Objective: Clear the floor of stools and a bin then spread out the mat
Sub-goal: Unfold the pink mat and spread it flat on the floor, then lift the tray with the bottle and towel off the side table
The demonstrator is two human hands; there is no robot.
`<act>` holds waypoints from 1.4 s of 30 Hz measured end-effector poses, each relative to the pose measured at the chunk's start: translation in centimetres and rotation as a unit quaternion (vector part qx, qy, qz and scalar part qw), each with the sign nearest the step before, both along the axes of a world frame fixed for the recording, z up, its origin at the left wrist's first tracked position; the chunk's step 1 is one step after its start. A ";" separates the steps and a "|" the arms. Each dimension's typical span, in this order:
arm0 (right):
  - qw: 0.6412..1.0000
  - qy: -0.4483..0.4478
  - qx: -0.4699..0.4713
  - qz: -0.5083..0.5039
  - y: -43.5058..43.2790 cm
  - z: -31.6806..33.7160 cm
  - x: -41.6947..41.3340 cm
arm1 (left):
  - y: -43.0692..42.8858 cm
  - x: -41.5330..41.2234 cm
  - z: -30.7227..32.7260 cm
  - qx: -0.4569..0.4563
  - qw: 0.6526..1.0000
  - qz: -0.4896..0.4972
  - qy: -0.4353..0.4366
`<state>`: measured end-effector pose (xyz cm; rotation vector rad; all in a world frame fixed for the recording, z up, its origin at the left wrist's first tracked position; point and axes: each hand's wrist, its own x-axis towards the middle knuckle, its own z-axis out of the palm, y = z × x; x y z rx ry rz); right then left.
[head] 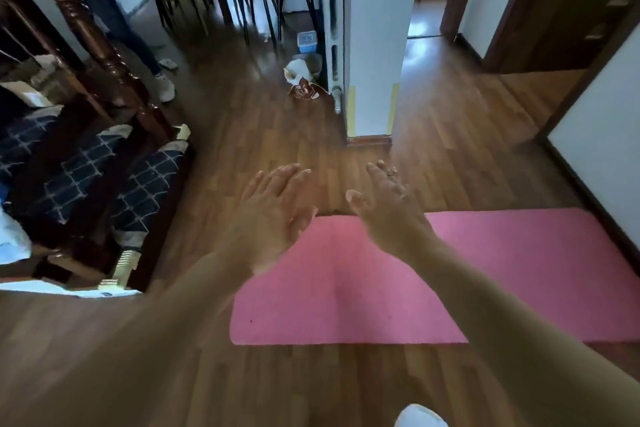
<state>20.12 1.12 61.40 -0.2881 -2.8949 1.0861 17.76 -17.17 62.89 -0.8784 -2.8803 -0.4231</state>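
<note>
Pink mat [346, 288] flat on the wood floor [277, 146], fully unrolled. Left hand [273, 215] and right hand [391, 215] above its far edge, fingers straight, gripping nothing, likely to smooth it. Bin [313, 62] well apart by the pillar [374, 45], apparently out of the way.

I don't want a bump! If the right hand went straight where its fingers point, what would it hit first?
The right hand would probably meet the white pillar first; depth is unclear.
</note>
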 end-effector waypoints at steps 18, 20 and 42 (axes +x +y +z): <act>0.919 0.197 -0.193 -0.282 -15.1 5.7 -12.6 | -11.0 -19.6 4.4 0.316 0.933 -0.155 -0.080; 0.900 0.223 -0.174 -0.332 -17.4 6.5 -11.9 | -11.8 -20.3 5.3 0.325 0.914 -0.221 -0.097; 0.516 0.320 -0.018 -0.794 -52.2 8.7 16.5 | -25.8 4.4 6.1 0.197 0.550 -0.733 -0.348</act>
